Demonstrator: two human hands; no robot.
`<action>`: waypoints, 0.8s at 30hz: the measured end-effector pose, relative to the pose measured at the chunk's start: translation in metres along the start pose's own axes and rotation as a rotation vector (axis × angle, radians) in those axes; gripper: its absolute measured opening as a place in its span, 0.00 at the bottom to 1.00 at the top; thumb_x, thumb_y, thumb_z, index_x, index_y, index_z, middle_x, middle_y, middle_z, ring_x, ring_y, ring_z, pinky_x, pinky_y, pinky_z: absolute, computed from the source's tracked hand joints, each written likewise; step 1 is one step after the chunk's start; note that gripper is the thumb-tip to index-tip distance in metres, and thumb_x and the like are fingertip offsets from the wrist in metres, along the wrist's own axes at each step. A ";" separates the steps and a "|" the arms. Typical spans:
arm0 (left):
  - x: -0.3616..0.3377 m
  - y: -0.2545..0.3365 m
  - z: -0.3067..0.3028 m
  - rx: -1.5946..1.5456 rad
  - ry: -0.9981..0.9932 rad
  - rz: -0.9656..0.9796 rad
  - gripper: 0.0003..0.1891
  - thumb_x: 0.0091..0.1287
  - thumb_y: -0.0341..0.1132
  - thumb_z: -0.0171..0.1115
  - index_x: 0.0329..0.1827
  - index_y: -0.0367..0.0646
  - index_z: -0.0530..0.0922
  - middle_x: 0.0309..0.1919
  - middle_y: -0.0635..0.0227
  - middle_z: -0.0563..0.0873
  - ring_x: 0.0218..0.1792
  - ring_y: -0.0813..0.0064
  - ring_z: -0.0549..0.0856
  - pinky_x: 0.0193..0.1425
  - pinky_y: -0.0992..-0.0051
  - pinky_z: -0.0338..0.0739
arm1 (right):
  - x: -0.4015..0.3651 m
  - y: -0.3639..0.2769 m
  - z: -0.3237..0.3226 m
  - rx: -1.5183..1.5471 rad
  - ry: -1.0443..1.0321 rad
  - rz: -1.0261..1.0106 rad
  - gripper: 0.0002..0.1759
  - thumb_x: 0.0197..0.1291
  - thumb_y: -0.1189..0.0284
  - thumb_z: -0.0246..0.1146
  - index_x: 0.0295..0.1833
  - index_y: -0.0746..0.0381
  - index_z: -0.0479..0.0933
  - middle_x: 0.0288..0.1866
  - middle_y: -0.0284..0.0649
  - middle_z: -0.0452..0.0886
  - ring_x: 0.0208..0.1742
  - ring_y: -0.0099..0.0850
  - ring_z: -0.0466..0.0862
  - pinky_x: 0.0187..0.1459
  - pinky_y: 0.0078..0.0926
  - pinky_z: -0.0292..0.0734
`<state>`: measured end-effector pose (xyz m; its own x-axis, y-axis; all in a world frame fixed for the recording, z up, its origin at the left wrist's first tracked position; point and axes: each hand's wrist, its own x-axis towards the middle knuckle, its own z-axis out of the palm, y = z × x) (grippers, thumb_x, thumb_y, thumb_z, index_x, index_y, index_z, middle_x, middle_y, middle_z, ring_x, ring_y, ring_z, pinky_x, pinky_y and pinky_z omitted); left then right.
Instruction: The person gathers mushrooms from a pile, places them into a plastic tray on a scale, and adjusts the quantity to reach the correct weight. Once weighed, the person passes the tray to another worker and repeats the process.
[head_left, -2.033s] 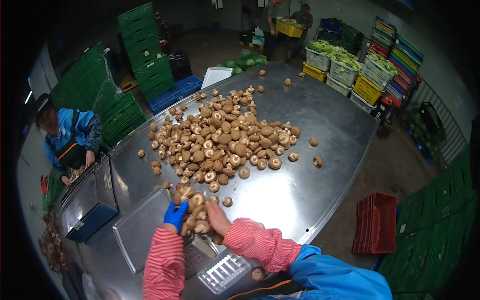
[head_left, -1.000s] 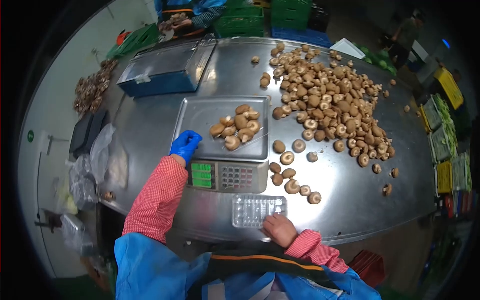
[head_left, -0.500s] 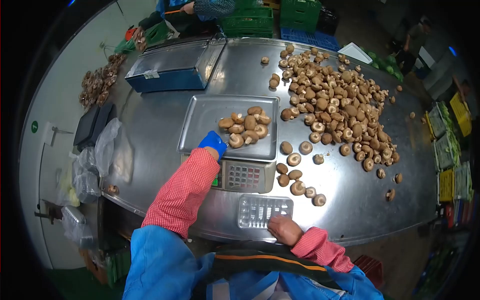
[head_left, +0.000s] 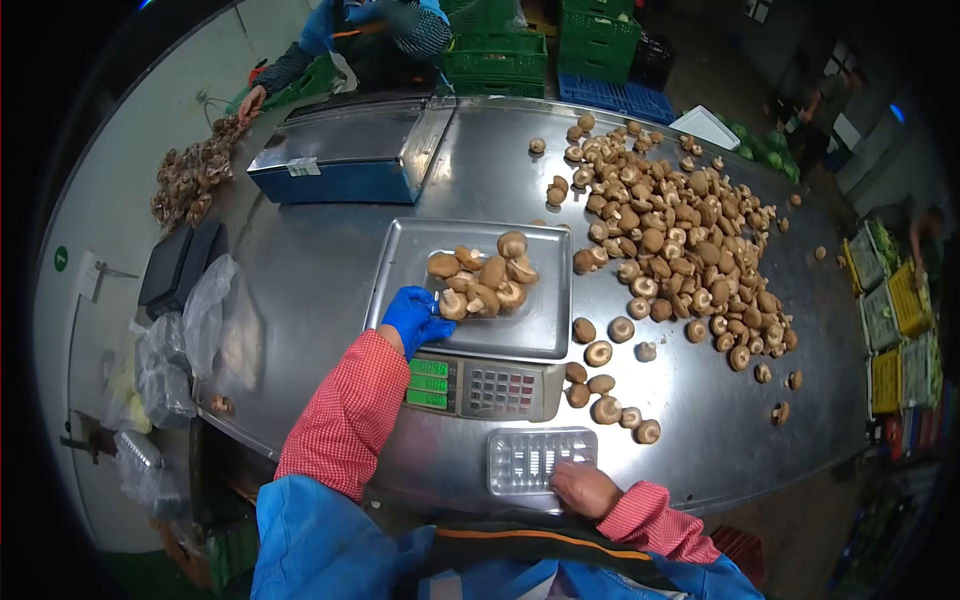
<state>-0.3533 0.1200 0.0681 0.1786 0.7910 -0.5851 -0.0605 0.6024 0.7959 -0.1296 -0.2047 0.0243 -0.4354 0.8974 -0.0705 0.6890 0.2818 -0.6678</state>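
My left hand [head_left: 413, 318], in a blue glove, is closed at the near left edge of a clear plastic tray of shiitake mushrooms [head_left: 484, 280]. That load rests on the metal pan [head_left: 400, 250] of a digital scale [head_left: 505, 390], whose green display is lit. The tray's rim is mostly hidden by mushrooms and glove. My bare right hand [head_left: 585, 488] has its fingers curled over the right near side of an empty clear plastic tray [head_left: 515, 462], lying on the steel table in front of the scale.
A large heap of shiitake mushrooms [head_left: 690, 235] covers the table's right side, with loose ones beside the scale. A blue-sided box machine [head_left: 340, 160] stands far left. Plastic bags [head_left: 208, 315] lie at the left edge. Across the table, a person's hand [head_left: 252, 102] touches bagged mushrooms [head_left: 195, 175].
The view has shifted, so the table appears lower. My left fingers have closed at the loaded tray's edge, and the scale display has come into view. The person opposite has reached toward the bagged mushrooms.
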 end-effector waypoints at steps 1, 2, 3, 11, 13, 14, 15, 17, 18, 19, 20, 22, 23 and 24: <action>0.004 0.005 -0.003 -0.019 0.014 0.029 0.17 0.60 0.18 0.52 0.50 0.43 0.65 0.42 0.56 0.76 0.38 0.55 0.85 0.38 0.63 0.88 | 0.003 -0.008 -0.007 -0.026 0.006 0.008 0.06 0.55 0.74 0.59 0.30 0.64 0.71 0.33 0.43 0.71 0.36 0.42 0.75 0.38 0.36 0.72; 0.023 0.004 -0.014 0.067 0.016 0.130 0.17 0.60 0.18 0.52 0.50 0.44 0.65 0.43 0.56 0.76 0.38 0.54 0.84 0.39 0.62 0.88 | 0.004 -0.014 -0.012 -0.043 0.015 0.006 0.06 0.55 0.73 0.59 0.30 0.64 0.72 0.33 0.43 0.71 0.37 0.41 0.75 0.38 0.36 0.72; 0.053 -0.001 -0.031 0.153 0.020 0.231 0.17 0.60 0.18 0.52 0.51 0.44 0.65 0.43 0.56 0.76 0.39 0.54 0.84 0.39 0.62 0.88 | 0.004 -0.018 -0.014 -0.060 0.023 0.003 0.06 0.55 0.73 0.60 0.30 0.64 0.72 0.33 0.43 0.71 0.37 0.41 0.74 0.38 0.36 0.72; 0.131 0.112 -0.063 -0.171 0.145 0.410 0.14 0.61 0.19 0.57 0.48 0.38 0.69 0.38 0.58 0.76 0.36 0.63 0.81 0.43 0.64 0.87 | -0.007 -0.004 0.009 -0.159 0.001 -0.095 0.05 0.54 0.73 0.61 0.34 0.63 0.74 0.31 0.40 0.72 0.37 0.37 0.75 0.38 0.33 0.72; 0.150 0.133 -0.069 -0.021 0.212 0.509 0.11 0.61 0.19 0.56 0.46 0.37 0.71 0.36 0.58 0.77 0.35 0.66 0.81 0.45 0.67 0.87 | -0.006 -0.009 0.007 -0.203 0.003 -0.090 0.06 0.54 0.73 0.61 0.38 0.63 0.77 0.32 0.38 0.73 0.36 0.36 0.75 0.38 0.31 0.73; 0.168 0.142 -0.079 0.108 0.217 0.561 0.12 0.62 0.23 0.56 0.48 0.38 0.70 0.36 0.57 0.77 0.36 0.65 0.81 0.45 0.65 0.86 | -0.005 -0.007 0.008 -0.200 -0.012 -0.096 0.07 0.54 0.73 0.61 0.38 0.63 0.77 0.32 0.38 0.73 0.37 0.35 0.75 0.39 0.31 0.73; 0.191 0.146 -0.090 0.126 0.194 0.578 0.13 0.63 0.27 0.56 0.51 0.39 0.69 0.36 0.56 0.78 0.36 0.63 0.82 0.45 0.64 0.85 | -0.008 -0.003 0.011 -0.196 -0.027 -0.101 0.07 0.54 0.73 0.61 0.39 0.63 0.77 0.33 0.38 0.73 0.37 0.35 0.75 0.39 0.31 0.73; 0.247 0.155 -0.117 -0.182 0.054 0.452 0.18 0.66 0.35 0.57 0.56 0.41 0.67 0.37 0.54 0.79 0.38 0.60 0.82 0.45 0.60 0.84 | -0.013 0.003 0.017 -0.202 -0.072 -0.099 0.10 0.54 0.72 0.60 0.43 0.63 0.76 0.37 0.38 0.74 0.40 0.35 0.75 0.41 0.30 0.74; 0.254 0.159 -0.118 -0.334 -0.013 0.387 0.20 0.67 0.39 0.57 0.59 0.42 0.66 0.38 0.53 0.80 0.38 0.58 0.83 0.45 0.59 0.83 | -0.013 0.003 0.018 -0.184 -0.054 -0.092 0.11 0.54 0.72 0.59 0.43 0.63 0.76 0.38 0.38 0.74 0.41 0.36 0.75 0.42 0.30 0.74; 0.259 0.160 -0.119 -0.422 -0.055 0.338 0.23 0.68 0.43 0.57 0.61 0.43 0.65 0.38 0.52 0.80 0.39 0.57 0.83 0.45 0.57 0.82 | -0.013 0.003 0.020 -0.166 -0.034 -0.085 0.11 0.55 0.72 0.59 0.43 0.63 0.76 0.38 0.38 0.74 0.41 0.36 0.75 0.42 0.31 0.74; 0.265 0.158 -0.117 -0.457 -0.016 0.301 0.23 0.68 0.44 0.56 0.61 0.43 0.65 0.39 0.53 0.80 0.40 0.57 0.83 0.47 0.56 0.81 | -0.014 0.003 0.021 -0.148 -0.014 -0.076 0.12 0.55 0.72 0.59 0.44 0.63 0.76 0.39 0.38 0.74 0.41 0.36 0.75 0.43 0.31 0.74; 0.236 0.159 -0.093 -0.525 0.067 0.228 0.23 0.68 0.45 0.55 0.61 0.43 0.65 0.41 0.54 0.80 0.42 0.56 0.82 0.52 0.54 0.79 | -0.015 0.005 0.020 -0.135 -0.037 -0.084 0.12 0.55 0.72 0.58 0.45 0.64 0.75 0.40 0.38 0.74 0.41 0.36 0.75 0.43 0.31 0.74; 0.216 0.157 -0.073 -0.523 0.171 0.216 0.22 0.68 0.44 0.55 0.61 0.43 0.65 0.43 0.56 0.80 0.44 0.58 0.81 0.52 0.56 0.79 | -0.016 0.006 0.019 -0.128 -0.049 -0.089 0.12 0.55 0.72 0.58 0.46 0.64 0.75 0.40 0.38 0.75 0.41 0.36 0.75 0.43 0.31 0.74; 0.213 0.148 -0.069 -0.504 0.149 0.181 0.21 0.67 0.44 0.57 0.60 0.45 0.67 0.42 0.57 0.80 0.44 0.58 0.81 0.52 0.57 0.79 | -0.016 0.006 0.017 -0.108 -0.052 -0.095 0.12 0.56 0.72 0.58 0.45 0.64 0.75 0.40 0.39 0.74 0.41 0.36 0.75 0.43 0.31 0.74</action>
<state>-0.3919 0.3852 0.0501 -0.0172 0.8711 -0.4907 -0.5459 0.4030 0.7346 -0.1283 -0.2228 0.0088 -0.5294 0.8469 -0.0509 0.7001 0.4022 -0.5900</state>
